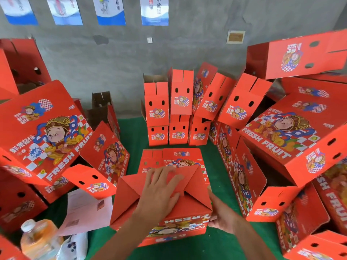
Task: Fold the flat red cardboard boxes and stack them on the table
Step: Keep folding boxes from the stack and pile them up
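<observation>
A red cardboard box (189,218) stands on the green table (216,248) right in front of me, its bottom flaps folded together on top. My left hand (161,192) lies flat on those flaps with fingers spread, pressing them down. My right hand (221,216) holds the box's right side, fingers partly hidden behind the wall. Under and behind the box lies a stack of flat red boxes (169,156). Folded red boxes (180,104) are stacked in rows against the grey wall.
Piles of folded red boxes (47,132) crowd the left and the right side (293,136). A bottle of orange drink (37,239), white papers (86,212) and a white cloth (73,246) lie at the lower left. Posters hang on the wall.
</observation>
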Motion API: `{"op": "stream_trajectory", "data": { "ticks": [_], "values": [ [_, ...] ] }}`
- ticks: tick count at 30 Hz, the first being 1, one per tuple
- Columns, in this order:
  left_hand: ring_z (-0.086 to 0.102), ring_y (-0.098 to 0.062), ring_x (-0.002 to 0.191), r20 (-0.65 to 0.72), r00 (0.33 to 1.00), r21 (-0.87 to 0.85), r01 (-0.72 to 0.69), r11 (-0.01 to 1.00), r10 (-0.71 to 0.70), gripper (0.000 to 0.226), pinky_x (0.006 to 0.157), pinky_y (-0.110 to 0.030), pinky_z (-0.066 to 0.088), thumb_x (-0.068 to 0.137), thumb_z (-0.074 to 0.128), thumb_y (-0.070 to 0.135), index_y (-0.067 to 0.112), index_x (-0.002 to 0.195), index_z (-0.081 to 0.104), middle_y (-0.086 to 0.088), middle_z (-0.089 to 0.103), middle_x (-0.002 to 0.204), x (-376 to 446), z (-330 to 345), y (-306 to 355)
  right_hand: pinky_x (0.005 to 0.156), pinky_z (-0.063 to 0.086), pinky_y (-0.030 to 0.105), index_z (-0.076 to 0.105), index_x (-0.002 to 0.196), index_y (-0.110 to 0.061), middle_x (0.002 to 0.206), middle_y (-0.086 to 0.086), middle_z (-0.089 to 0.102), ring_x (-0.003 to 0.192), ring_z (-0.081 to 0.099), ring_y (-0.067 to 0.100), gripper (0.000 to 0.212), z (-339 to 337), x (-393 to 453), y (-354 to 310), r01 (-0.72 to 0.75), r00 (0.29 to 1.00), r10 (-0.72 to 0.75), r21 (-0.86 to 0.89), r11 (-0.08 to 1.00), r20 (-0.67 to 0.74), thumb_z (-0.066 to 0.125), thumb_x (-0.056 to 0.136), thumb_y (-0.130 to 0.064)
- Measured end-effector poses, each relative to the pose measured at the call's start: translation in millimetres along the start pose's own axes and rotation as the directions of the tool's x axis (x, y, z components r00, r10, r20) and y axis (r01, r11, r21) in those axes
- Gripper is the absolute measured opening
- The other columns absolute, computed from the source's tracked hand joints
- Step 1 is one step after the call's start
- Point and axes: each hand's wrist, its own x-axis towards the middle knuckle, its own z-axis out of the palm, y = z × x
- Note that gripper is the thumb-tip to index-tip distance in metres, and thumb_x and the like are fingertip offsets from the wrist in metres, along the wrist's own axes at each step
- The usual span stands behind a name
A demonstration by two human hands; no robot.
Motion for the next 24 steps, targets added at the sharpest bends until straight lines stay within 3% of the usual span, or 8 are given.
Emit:
{"op": "stream_trajectory", "data": {
  "ticks": [3, 7, 11, 14, 16, 19, 21, 24],
  "values": [
    [0.059, -0.016, 0.102, -0.004, 0.994, -0.167, 0.105, 0.98, -0.108, 0.015, 0.094, -0.042, 0.049, 0.094, 0.069, 0.04, 0.027, 0.101, 0.066, 0.01, 0.06, 0.106, -9.0, 3.4, 2.0, 0.055, 0.048, 0.024, 0.068, 0.101, -0.02, 0.061, -0.001, 0.046, 0.051, 0.023, 0.012, 0.08, -6.5, 0.2, -1.1, 0.02, 0.999, -0.019, 0.03, 0.999, -0.04, 0.082, 0.054, -0.084],
    [0.054, -0.011, 0.105, 0.08, 0.985, -0.2, 0.165, 0.966, -0.152, 0.034, 0.096, -0.034, 0.041, 0.096, 0.048, 0.059, 0.03, 0.105, 0.064, 0.015, 0.054, 0.106, -13.9, 10.0, 7.5, 0.068, 0.047, 0.028, 0.057, 0.137, -0.018, 0.065, -0.003, 0.052, 0.054, 0.026, 0.012, 0.096, -10.2, 4.8, -1.8, 0.034, 0.996, -0.036, -0.036, 0.999, -0.08, 0.073, 0.069, -0.084],
    [0.037, 0.002, 0.131, 0.098, 0.983, -0.436, 0.182, 0.881, -0.154, 0.023, 0.108, -0.033, 0.025, 0.097, 0.05, 0.059, 0.042, 0.106, 0.064, 0.029, 0.044, 0.13, -13.6, 11.4, 14.3, 0.059, 0.049, 0.024, 0.064, 0.123, -0.015, 0.064, -0.002, 0.052, 0.052, 0.028, 0.011, 0.093, -11.0, 6.8, -3.7, 0.013, 1.0, -0.014, -0.055, 0.998, -0.016, 0.077, 0.063, -0.085],
    [0.003, -0.005, 0.156, 0.092, 0.985, -0.276, 0.167, 0.947, -0.147, 0.052, 0.127, -0.043, 0.003, 0.099, 0.043, 0.069, 0.051, 0.147, 0.04, 0.022, 0.014, 0.166, -6.8, 10.3, 3.7, 0.052, 0.048, 0.022, 0.065, 0.128, -0.012, 0.067, 0.0, 0.05, 0.05, 0.027, 0.01, 0.095, -13.3, 7.4, -1.5, 0.021, 1.0, -0.021, -0.015, 1.0, -0.014, 0.079, 0.064, -0.081],
    [-0.012, -0.012, 0.159, 0.171, 0.974, -0.13, 0.169, 0.977, -0.146, 0.073, 0.128, -0.053, -0.007, 0.094, 0.031, 0.084, 0.054, 0.158, 0.017, 0.018, -0.002, 0.171, 0.6, 9.1, -1.4, 0.052, 0.05, 0.023, 0.06, 0.137, -0.014, 0.068, 0.0, 0.052, 0.05, 0.027, 0.01, 0.091, -12.2, 7.4, -3.3, 0.035, 0.999, -0.035, -0.012, 0.999, -0.023, 0.072, 0.073, -0.077],
    [-0.013, -0.022, 0.159, 0.182, 0.978, -0.082, 0.118, 0.99, -0.101, 0.103, 0.124, -0.066, -0.006, 0.072, 0.034, 0.104, 0.055, 0.16, 0.01, 0.005, 0.0, 0.172, 5.1, 9.1, 3.5, 0.062, 0.051, 0.026, 0.061, 0.138, -0.019, 0.065, -0.002, 0.052, 0.053, 0.027, 0.012, 0.083, -9.1, 5.0, -13.6, 0.101, 0.995, -0.103, -0.075, 0.992, -0.017, 0.066, 0.081, -0.079],
    [-0.007, -0.035, 0.159, 0.135, 0.99, -0.03, -0.037, 0.999, 0.04, 0.116, 0.119, -0.075, -0.003, 0.063, 0.041, 0.107, 0.052, 0.161, 0.013, -0.002, 0.002, 0.173, 6.0, 5.9, 3.9, 0.063, 0.047, 0.028, 0.063, 0.136, -0.029, 0.063, -0.003, 0.043, 0.057, 0.027, 0.015, 0.076, -7.9, 2.0, -24.2, 0.182, 0.983, -0.183, -0.093, 0.979, 0.005, 0.065, 0.08, -0.081],
    [-0.002, -0.04, 0.159, 0.048, 0.981, 0.058, -0.189, 0.98, 0.186, 0.103, 0.117, -0.08, 0.006, 0.074, 0.044, 0.099, 0.05, 0.161, 0.017, -0.001, 0.003, 0.174, 10.8, -4.6, -3.0, 0.063, 0.038, 0.032, 0.059, 0.138, -0.038, 0.065, -0.001, 0.036, 0.06, 0.025, 0.018, 0.065, -7.5, -5.7, -40.5, 0.287, 0.958, -0.281, -0.134, 0.948, 0.067, 0.061, 0.087, -0.078]
  ]
}}
